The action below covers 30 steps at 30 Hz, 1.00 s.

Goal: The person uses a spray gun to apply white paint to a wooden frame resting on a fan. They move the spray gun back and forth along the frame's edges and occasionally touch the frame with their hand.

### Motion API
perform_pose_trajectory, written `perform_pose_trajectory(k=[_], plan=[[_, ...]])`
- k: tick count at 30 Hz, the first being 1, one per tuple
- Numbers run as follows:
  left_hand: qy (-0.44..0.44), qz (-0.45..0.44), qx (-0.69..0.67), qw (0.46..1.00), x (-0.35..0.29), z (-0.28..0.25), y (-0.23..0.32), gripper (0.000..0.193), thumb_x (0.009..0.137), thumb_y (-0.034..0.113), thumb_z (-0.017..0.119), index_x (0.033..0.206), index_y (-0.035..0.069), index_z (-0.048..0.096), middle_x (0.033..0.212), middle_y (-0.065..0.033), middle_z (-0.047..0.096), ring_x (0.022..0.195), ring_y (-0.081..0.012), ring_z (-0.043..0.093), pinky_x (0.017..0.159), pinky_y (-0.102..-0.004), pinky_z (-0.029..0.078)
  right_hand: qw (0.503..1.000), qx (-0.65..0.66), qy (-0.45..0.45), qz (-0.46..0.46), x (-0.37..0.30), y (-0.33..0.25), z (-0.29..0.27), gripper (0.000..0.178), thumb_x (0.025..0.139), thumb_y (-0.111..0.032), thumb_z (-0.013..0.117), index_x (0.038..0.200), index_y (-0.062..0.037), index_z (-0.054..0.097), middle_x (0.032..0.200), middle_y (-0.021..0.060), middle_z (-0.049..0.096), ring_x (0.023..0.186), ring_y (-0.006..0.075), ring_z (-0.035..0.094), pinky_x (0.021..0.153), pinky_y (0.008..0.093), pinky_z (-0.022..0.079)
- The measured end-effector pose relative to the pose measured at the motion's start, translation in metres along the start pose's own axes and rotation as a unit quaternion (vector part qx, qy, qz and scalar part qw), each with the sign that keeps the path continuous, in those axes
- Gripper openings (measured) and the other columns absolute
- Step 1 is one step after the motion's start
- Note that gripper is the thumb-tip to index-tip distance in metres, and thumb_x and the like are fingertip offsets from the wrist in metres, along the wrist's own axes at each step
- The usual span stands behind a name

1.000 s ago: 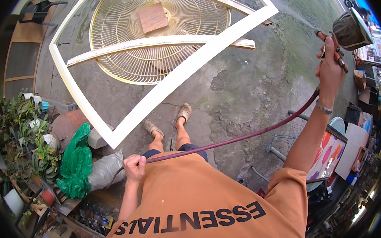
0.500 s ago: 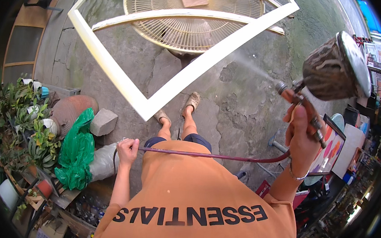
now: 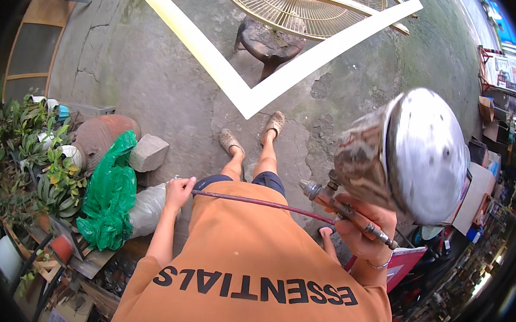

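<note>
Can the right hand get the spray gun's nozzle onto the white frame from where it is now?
Probably not without stepping forward. The right hand holds the spray gun up close at chest height, while the white frame lies on the ground beyond the sandalled feet. Nothing stands between them.

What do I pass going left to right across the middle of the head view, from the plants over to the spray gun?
Potted plants → green plastic bag → grey stone block → left hand gripping the red hose → right hand holding the spray gun → its metal cup.
</note>
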<state>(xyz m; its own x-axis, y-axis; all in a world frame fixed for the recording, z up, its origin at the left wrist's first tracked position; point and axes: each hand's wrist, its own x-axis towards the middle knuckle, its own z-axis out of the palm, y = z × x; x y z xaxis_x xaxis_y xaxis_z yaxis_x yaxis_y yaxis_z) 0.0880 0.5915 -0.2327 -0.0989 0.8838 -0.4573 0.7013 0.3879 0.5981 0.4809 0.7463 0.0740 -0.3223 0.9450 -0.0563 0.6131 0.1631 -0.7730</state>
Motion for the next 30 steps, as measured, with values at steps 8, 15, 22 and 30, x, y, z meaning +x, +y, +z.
perform_pose_trajectory(k=[8,15,22,30], plan=[[0.031,-0.056,-0.470,0.880,0.160,0.007,0.061,0.033,0.103,0.033,0.049,0.105,0.006,0.066,0.098,-0.0029,0.068,0.085,-0.0134,0.061,0.074,-0.0291,0.047,0.961,0.173,0.182,0.119,-0.004,-0.012,0.004,0.052,0.094,-0.045,0.062,0.105,0.0048,0.069,0.085,0.0129,0.071,0.049,0.0097,0.057,0.046,0.0223,0.045],[-0.043,0.173,-0.753,0.633,0.304,-0.040,0.214,0.043,0.102,0.040,0.048,0.135,0.012,0.052,0.134,-0.0097,0.058,0.120,-0.0250,0.058,0.097,-0.0378,0.051,0.922,0.139,0.337,0.129,-0.010,0.012,-0.004,0.050,0.101,-0.041,0.051,0.108,0.0060,0.065,0.089,0.0132,0.070,0.041,0.0061,0.051,0.035,0.0173,0.034],[-0.066,0.141,-0.795,0.587,0.320,-0.038,0.245,0.041,0.102,0.041,0.048,0.128,0.011,0.058,0.131,-0.0061,0.061,0.117,-0.0267,0.061,0.091,-0.0399,0.053,0.915,0.171,0.333,0.149,-0.010,0.045,-0.033,0.044,0.101,-0.036,0.053,0.117,0.0038,0.065,0.088,0.0140,0.070,0.040,0.0050,0.048,0.037,0.0179,0.035],[-0.005,0.104,-0.781,0.615,0.298,-0.015,0.270,0.037,0.104,0.039,0.044,0.120,0.010,0.060,0.126,-0.0059,0.064,0.112,-0.0269,0.064,0.088,-0.0380,0.055,0.920,0.201,0.308,0.133,0.017,0.084,-0.075,0.041,0.101,-0.033,0.053,0.117,0.0036,0.065,0.088,0.0127,0.070,0.040,0.0045,0.048,0.037,0.0190,0.035]])
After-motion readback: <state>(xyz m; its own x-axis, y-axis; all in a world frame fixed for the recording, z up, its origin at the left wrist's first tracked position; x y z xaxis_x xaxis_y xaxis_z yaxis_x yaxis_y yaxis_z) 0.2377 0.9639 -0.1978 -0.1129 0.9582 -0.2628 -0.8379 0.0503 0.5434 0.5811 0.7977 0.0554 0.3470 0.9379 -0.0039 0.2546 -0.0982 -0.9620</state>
